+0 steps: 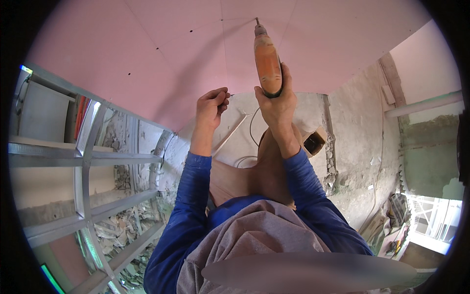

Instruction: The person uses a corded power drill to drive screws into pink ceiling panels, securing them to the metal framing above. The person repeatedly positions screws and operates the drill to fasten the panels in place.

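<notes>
My right hand (281,100) grips an orange power drill (268,63) by its rear end. The drill points away from me, and its bit tip meets the pink plasterboard (122,41) or sits very near it. Several dark screw heads dot the board in a line to the left. Lower and to the left, my left hand (213,105) is closed, its fingertips pinched at the board's near edge. A small dark pointed thing, possibly a screw, sticks out from those fingertips; most of it is hidden.
A metal stud frame (85,159) stands at the left, with rubble (129,230) behind it. Below my hands are a cable (252,130), a thin stick (230,133) and an open cardboard box (314,142). Bags (391,215) lie at the right beside a white grille (435,218).
</notes>
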Motion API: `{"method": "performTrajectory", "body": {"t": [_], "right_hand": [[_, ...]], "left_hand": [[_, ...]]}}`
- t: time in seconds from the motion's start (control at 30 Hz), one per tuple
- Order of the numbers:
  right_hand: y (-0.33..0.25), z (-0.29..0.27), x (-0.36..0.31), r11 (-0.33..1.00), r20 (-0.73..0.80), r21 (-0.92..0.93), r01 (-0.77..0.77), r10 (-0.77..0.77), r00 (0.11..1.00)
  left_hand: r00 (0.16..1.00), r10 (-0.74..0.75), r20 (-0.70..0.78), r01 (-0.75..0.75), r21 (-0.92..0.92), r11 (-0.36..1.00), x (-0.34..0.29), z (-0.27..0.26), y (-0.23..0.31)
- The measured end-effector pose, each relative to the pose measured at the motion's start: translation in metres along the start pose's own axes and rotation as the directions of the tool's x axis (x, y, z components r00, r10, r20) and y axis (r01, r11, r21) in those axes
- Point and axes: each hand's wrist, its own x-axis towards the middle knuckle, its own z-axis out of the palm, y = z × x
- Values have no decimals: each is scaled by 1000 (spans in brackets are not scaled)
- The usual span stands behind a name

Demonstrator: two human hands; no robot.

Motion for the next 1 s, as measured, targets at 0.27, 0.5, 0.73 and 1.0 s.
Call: {"method": "performTrajectory", "body": {"t": [0.27,0.5,0.73,1.0], "right_hand": [[15,-24,0,947,57,264,-182,173,983],[24,-59,-7,850,105,476,-226,200,974],[34,-110,3,927,187,341,-155,95,978],[50,-129,-7,920,152,306,-247,209,966]], "left_hand": [[1000,-14,15,15,-32,999,1,11,10],[975,4,220,40,-196,980,57,71,26],[948,73,309,50,-371,927,101,170,64],[951,-29,307,126,-300,946,110,219,58]]}}
